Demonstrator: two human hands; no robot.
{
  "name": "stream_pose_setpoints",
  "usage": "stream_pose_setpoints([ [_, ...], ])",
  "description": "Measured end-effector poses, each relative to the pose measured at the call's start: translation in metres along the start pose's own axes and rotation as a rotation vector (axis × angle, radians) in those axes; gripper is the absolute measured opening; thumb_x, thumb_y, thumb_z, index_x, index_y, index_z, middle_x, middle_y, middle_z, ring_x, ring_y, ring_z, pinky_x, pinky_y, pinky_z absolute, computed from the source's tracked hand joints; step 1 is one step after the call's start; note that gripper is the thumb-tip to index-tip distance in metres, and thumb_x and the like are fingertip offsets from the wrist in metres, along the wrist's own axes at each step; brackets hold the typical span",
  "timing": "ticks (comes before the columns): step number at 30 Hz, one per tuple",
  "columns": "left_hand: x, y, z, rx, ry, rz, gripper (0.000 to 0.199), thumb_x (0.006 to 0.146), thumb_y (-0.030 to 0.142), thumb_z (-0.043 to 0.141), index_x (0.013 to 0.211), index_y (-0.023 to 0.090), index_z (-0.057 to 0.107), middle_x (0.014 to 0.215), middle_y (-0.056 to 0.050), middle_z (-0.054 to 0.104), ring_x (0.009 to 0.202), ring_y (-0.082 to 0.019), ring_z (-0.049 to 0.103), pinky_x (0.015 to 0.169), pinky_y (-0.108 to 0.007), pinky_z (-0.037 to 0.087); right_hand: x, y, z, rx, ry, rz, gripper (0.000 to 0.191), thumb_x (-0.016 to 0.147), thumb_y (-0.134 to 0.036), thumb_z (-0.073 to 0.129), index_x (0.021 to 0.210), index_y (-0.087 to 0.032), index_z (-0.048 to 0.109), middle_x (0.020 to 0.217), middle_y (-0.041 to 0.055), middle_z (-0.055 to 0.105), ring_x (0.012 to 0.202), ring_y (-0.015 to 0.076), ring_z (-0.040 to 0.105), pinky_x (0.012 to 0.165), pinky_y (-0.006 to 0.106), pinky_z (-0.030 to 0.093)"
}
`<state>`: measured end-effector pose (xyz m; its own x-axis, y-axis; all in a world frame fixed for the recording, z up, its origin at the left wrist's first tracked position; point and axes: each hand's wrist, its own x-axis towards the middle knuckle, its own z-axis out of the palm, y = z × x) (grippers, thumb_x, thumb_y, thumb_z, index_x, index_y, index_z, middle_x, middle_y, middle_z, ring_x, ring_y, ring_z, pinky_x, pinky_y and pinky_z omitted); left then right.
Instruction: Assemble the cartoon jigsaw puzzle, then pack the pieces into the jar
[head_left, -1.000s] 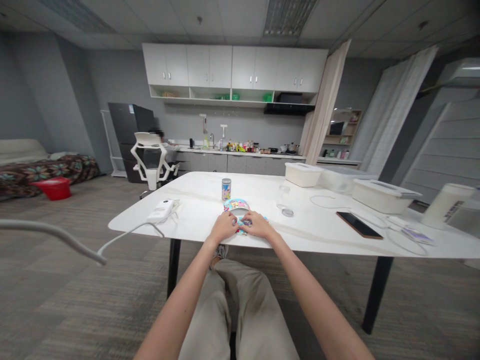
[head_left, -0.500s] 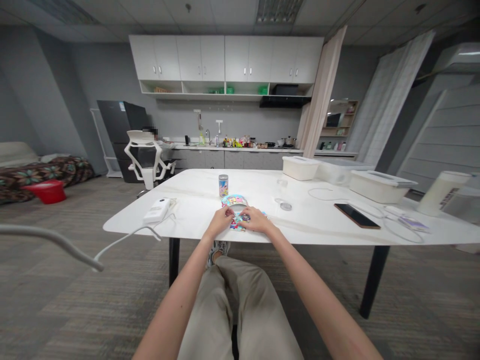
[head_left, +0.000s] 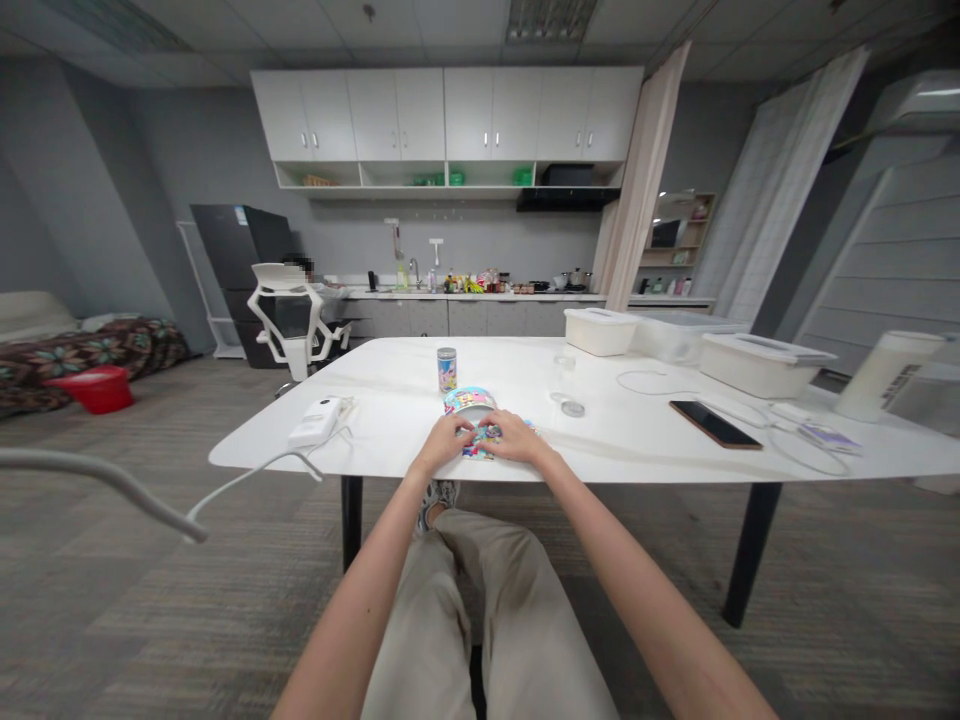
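- Left hand [head_left: 448, 443] — clenched on printed packet [head_left: 478, 450]
- Right hand [head_left: 517, 436] — likewise grasping packet
- Round printed tub [head_left: 469, 401] — just beyond hands
- Printed can [head_left: 447, 369] — upright on white table [head_left: 375, 400]

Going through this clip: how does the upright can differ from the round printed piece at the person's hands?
The upright can is tall and narrow; the round printed piece is wide and low. The can stands apart from the hands on the white table; the round piece lies right behind the left hand and right hand. Both carry colourful printing.
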<state>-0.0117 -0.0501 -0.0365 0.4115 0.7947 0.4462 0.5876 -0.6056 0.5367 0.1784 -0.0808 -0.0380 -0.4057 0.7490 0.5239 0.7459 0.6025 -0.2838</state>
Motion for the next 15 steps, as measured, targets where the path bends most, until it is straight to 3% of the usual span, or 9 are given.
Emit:
stream_pose_setpoints([
  [15,-0.0023,0.0073,-0.006,-0.08,0.029,-0.04,0.014,0.077,0.024,0.057,0.076,0.017,0.068,0.085,-0.005,0.071,0.086,-0.02,0.063,0.083,-0.032,0.049,0.0014,0.0049,0.0018,0.014,0.007,0.007,0.031,0.076,-0.031,0.072,0.103,-0.016,0.066,0.104,0.0094,0.07,0.1,0.023,0.063,0.09,0.036,0.047],
])
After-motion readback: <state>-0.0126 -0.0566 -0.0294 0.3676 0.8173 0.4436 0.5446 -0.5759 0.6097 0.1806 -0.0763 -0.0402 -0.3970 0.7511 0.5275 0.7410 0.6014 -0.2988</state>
